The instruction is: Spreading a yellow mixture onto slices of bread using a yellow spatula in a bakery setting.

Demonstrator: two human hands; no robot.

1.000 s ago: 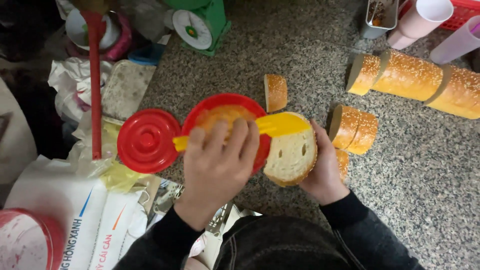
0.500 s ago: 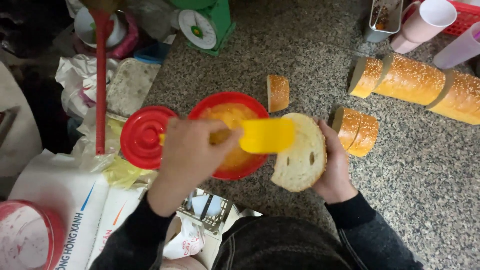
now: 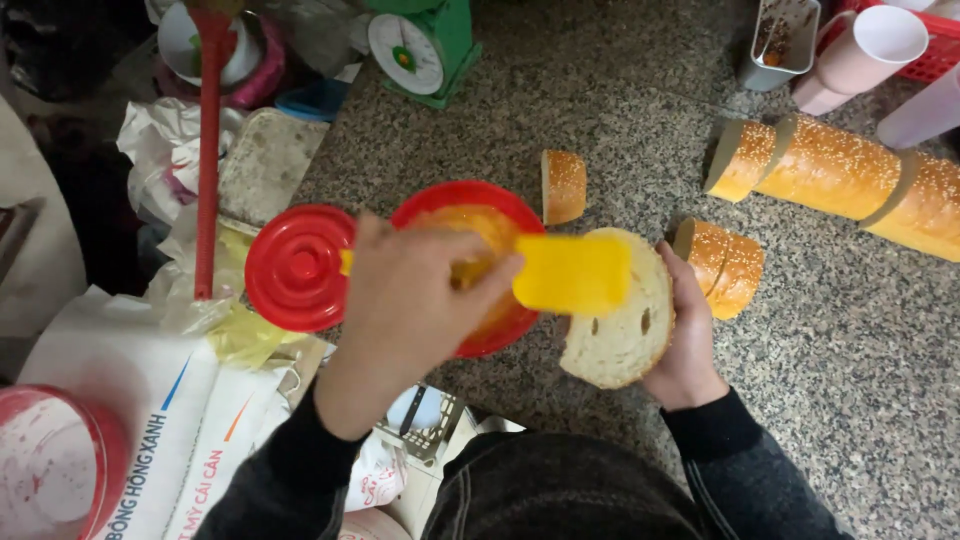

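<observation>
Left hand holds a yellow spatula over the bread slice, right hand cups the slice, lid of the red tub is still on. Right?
Not quite: the lid is off. In the head view the red lid lies on the counter beside the open red tub. The rest stands: the left hand holds the yellow spatula over the bread slice, which the right hand cups.

Two bare hands emerge from long dark sleeves with ribbed cuffs.

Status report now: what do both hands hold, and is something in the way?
Left hand grips yellow spatula, blade over bread slice. Right hand holds the slice by its edge. Red tub of spread under the left hand. Nothing in the way.
</observation>
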